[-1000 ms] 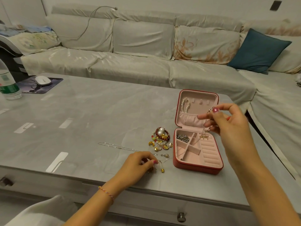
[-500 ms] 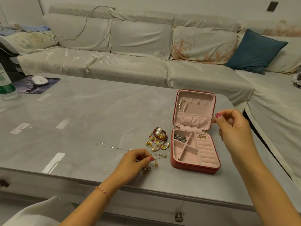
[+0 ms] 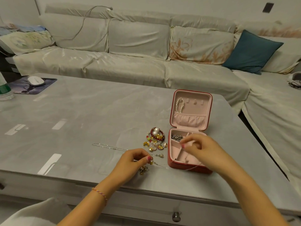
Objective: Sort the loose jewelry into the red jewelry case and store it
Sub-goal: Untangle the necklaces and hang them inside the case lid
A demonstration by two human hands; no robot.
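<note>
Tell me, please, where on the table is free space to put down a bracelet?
Bare table stretches between the mouse pad and the jewelry pile, and right of the red jewelry case. It is crowded between pile, case and both hands.

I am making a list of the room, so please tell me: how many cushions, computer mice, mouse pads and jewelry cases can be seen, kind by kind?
Teal cushion: 1
White computer mouse: 1
Mouse pad: 1
Red jewelry case, lid open: 1
Total: 4
</note>
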